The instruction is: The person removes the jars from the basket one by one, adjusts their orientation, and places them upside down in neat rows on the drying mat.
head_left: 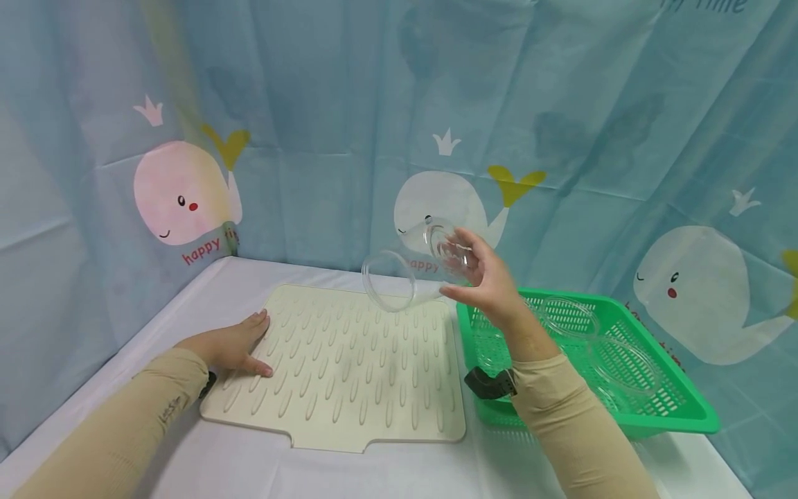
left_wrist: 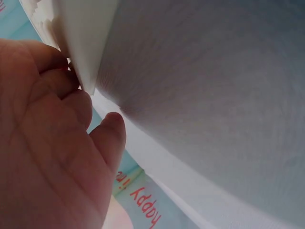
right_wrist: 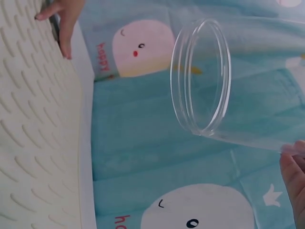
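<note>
Your left hand (head_left: pixel 233 344) lies loose, touching the pale mat (head_left: pixel 343 367). Above the mat's back right part, the clear jar (head_left: pixel 416 269) could slip and drop, because it looks smooth and your right hand (head_left: pixel 489 281) grips just its bottom end. Its open mouth points left and a bit down; its long body slants up rightward.

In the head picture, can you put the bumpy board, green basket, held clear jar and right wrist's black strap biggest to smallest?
1. Bumpy board and green basket: too alike to rank; the right arm hides part of the basket.
2. Clear jar.
3. Black strap.
</note>
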A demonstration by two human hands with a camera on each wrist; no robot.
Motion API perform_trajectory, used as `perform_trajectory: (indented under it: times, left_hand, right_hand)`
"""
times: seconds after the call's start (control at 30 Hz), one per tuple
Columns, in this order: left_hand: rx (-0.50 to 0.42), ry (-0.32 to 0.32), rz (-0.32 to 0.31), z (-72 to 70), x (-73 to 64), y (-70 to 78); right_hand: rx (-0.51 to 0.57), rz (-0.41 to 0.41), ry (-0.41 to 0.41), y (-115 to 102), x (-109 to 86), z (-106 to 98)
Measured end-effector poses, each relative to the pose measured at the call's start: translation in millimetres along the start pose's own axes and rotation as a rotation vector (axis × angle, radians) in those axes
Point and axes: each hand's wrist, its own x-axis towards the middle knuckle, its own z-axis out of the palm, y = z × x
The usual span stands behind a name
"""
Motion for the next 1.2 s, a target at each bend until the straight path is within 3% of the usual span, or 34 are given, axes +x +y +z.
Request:
perform_trajectory:
  times: [0.2, 0.53, 0.93, 1.2]
  left_hand:
    - [0.016, -0.005, -0.005, 0.0, -1.8, 1.4]
    - [0.022, -0.02, -0.016, -1.2, -2.6, 3.8]
    - [0.033, -0.03, -0.03, -5.8, -5.4, 6.4]
    - [0.049, -0.038, -0.016, -4.6, -3.8, 6.2]
  right_hand:
    - [-0.097, 0.037, 0.018, 0, 11.6, 13]
    - [-0.251, 0.182, 0.05, 4, 37.0, 50]
    - [-0.29, 0.294, 0.079, 38, 68.4, 102]
    - [-0.336, 0.374, 0.1, 63, 72.0, 135]
